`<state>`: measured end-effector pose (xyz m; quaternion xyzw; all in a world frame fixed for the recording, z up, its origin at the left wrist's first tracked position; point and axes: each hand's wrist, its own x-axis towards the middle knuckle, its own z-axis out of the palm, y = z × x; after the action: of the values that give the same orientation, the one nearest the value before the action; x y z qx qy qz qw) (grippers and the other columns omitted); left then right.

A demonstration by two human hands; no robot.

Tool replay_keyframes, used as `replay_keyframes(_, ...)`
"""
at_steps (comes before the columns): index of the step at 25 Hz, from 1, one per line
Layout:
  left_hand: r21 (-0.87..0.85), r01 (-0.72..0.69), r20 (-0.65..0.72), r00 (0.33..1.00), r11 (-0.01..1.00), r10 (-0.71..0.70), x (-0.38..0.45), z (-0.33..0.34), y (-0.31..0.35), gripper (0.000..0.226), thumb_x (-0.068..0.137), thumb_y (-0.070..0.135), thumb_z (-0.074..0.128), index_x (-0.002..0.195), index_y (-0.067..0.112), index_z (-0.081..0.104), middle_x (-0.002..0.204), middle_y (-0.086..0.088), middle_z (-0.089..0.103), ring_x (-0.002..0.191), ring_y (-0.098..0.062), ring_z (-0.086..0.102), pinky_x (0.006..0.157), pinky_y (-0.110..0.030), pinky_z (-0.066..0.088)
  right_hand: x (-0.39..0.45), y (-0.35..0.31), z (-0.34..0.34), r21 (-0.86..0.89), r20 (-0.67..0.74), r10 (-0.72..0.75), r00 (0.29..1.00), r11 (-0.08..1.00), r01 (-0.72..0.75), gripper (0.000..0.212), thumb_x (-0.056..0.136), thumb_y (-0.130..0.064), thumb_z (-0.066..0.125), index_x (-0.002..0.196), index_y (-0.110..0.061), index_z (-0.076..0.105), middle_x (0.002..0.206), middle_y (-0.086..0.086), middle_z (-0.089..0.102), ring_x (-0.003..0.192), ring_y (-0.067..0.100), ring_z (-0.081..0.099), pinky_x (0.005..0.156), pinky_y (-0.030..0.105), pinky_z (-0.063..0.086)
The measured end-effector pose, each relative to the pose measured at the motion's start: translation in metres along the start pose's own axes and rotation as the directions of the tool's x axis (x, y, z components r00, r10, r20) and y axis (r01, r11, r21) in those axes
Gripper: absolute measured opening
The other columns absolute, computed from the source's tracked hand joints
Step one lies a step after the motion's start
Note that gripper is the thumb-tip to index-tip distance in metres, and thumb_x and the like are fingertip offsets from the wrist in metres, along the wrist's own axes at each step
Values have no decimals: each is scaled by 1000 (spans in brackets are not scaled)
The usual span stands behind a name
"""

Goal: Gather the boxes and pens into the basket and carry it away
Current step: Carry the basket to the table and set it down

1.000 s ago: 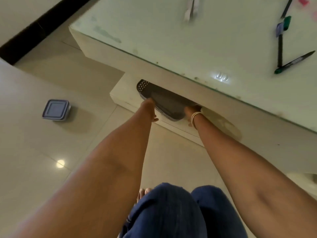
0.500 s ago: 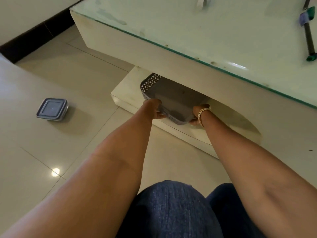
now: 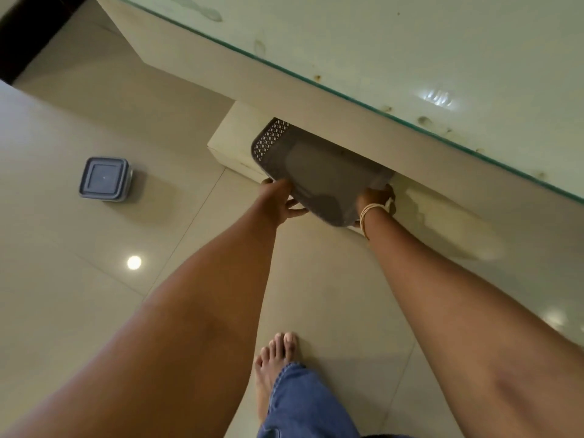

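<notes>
My left hand [image 3: 278,200] and right hand [image 3: 376,199] are both closed on the near rim of the grey basket [image 3: 319,175], which sits half tucked under the glass-topped desk [image 3: 410,58], above the tiled floor [image 3: 63,248].

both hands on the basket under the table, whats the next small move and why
Probably pull the grey basket straight toward the body until it clears the glass-topped table. Left hand and right hand each have a grip on its near rim, but its far part sits under the tabletop overhang, so lifting now would likely hit the edge.
</notes>
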<state>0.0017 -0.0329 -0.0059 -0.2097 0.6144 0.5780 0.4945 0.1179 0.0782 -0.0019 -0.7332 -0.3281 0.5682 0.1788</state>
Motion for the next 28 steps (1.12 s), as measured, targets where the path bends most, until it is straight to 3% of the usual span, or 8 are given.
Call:
replay_keyframes(2, -36, 15, -54, 998, 999, -17, -28, -19, -18, 48, 85, -10, 52, 123, 14, 35, 106, -10, 58, 86, -28, 63, 66, -48, 56, -17, 26, -11, -150, -22, -71, 997, 987, 67, 33, 90, -10, 50, 122, -15, 58, 128, 14, 57, 123, 33, 55, 103, 35, 45)
replay_keyframes(4, -66, 38, -115, 992, 997, -46, -63, -42, -40, 48, 85, -12, 50, 121, 17, 36, 100, -8, 58, 81, -27, 63, 64, -47, 56, -34, 54, -28, -286, 118, -12, 993, 957, 45, 39, 78, -13, 49, 115, -20, 58, 124, 9, 60, 118, 34, 58, 99, 44, 50)
replay_keyframes(6, -132, 76, -146, 985, 988, -95, -105, -70, -60, 50, 84, -14, 48, 124, 15, 40, 106, -9, 59, 84, -28, 63, 61, -47, 57, -62, 73, -50, -449, 182, 20, 983, 891, 65, 54, 73, -14, 47, 126, -25, 53, 128, 8, 60, 115, 35, 59, 91, 52, 54)
replay_keyframes(14, -361, 143, -238, 941, 922, -239, -317, -150, -104, 65, 79, -17, 43, 137, 12, 42, 135, -20, 53, 103, -39, 60, 59, -49, 57, -260, 64, -157, -629, 268, 199, 942, 778, 15, 45, 81, -2, 44, 119, -24, 57, 120, 12, 62, 103, 41, 63, 63, 59, 58)
replay_keyframes(19, -448, 149, -281, 913, 881, -297, -466, -165, -113, 65, 81, -18, 41, 137, 15, 41, 128, -18, 54, 102, -37, 59, 64, -50, 54, -378, 49, -234, -717, 280, 167, 945, 691, 90, 48, 86, -4, 47, 131, -16, 52, 129, 14, 59, 117, 40, 56, 97, 47, 51)
replay_keyframes(23, -491, 130, -276, 915, 862, -295, -541, -159, -101, 60, 81, -19, 38, 129, 16, 44, 121, -15, 55, 105, -38, 58, 80, -57, 51, -432, 22, -269, -711, 280, 127, 951, 693, 117, 43, 85, -5, 48, 126, -15, 56, 123, 13, 63, 116, 38, 57, 98, 42, 51)
replay_keyframes(25, -505, 122, -284, 912, 855, -298, -563, -153, -93, 56, 80, -19, 38, 123, 15, 47, 121, -15, 56, 101, -37, 60, 70, -55, 53, -447, 6, -281, -700, 272, 150, 951, 709, 89, 51, 84, -5, 47, 133, -19, 50, 127, 12, 60, 116, 39, 56, 88, 44, 56)
replay_keyframes(28, -493, 137, -266, 916, 859, -299, -581, -144, -76, 55, 79, -19, 40, 127, 9, 48, 125, -18, 59, 96, -36, 63, 57, -49, 55, -455, -19, -289, -654, 254, 237, 938, 756, -14, 61, 75, -2, 46, 130, -30, 47, 127, 15, 55, 111, 41, 58, 55, 49, 58)
